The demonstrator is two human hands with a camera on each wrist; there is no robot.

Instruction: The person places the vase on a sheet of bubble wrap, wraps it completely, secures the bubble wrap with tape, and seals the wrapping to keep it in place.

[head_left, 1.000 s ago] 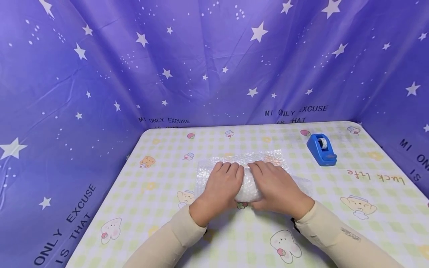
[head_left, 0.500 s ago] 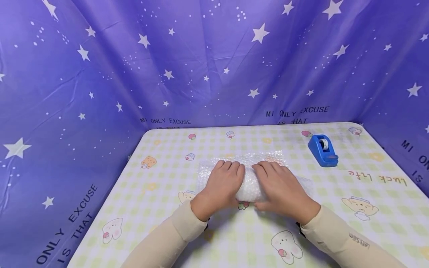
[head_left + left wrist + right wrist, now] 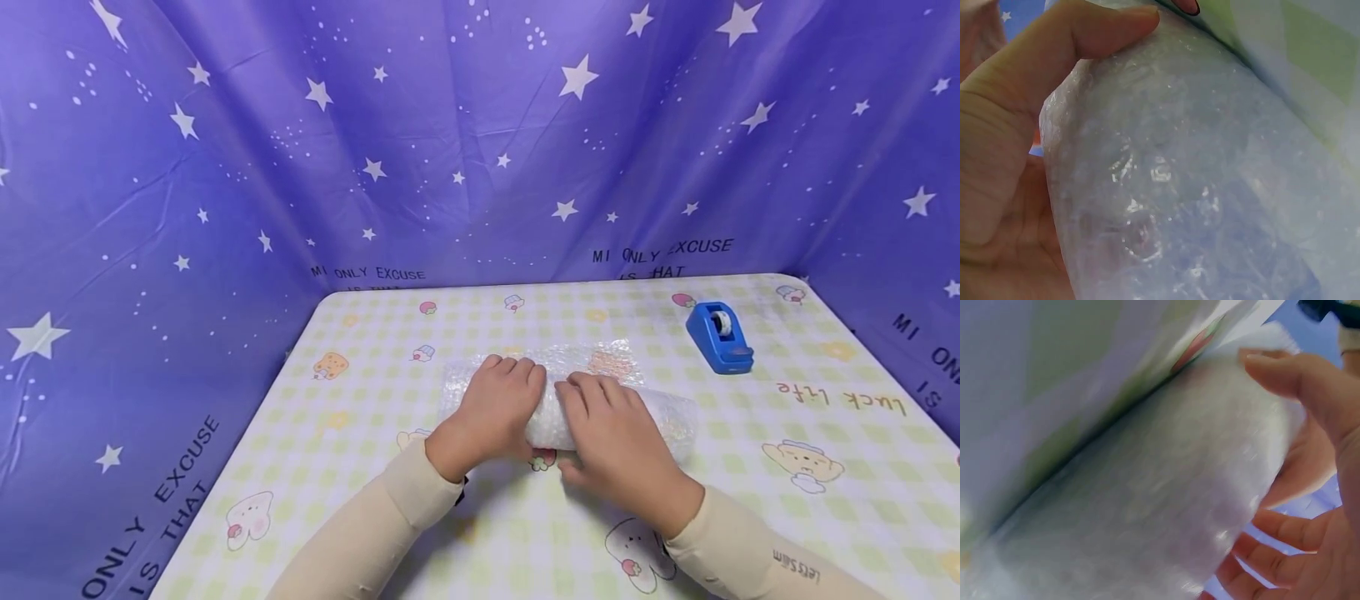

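Note:
A loose roll of bubble wrap (image 3: 549, 423) lies crosswise on the table, its free end spread flat behind it. My left hand (image 3: 495, 408) grips the roll's left part from above; in the left wrist view its thumb (image 3: 1119, 28) lies along the near side. My right hand (image 3: 618, 442) is over the right part, fingertips on top and thumb low in front. The right wrist view shows its fingers (image 3: 1279, 550) loosely extended at the roll's far side, with a gap below the palm. Whatever is inside the wrap cannot be made out.
A blue tape dispenser (image 3: 720, 337) with a roll of tape stands at the back right. The table (image 3: 360, 500) has a green-checked cover with printed cartoon figures. Purple curtain (image 3: 465, 125) with stars hangs around the back and sides.
My right hand has loosened and drawn back toward me, baring more of the roll's right end. The left hand stays in about the same place on the wrap.

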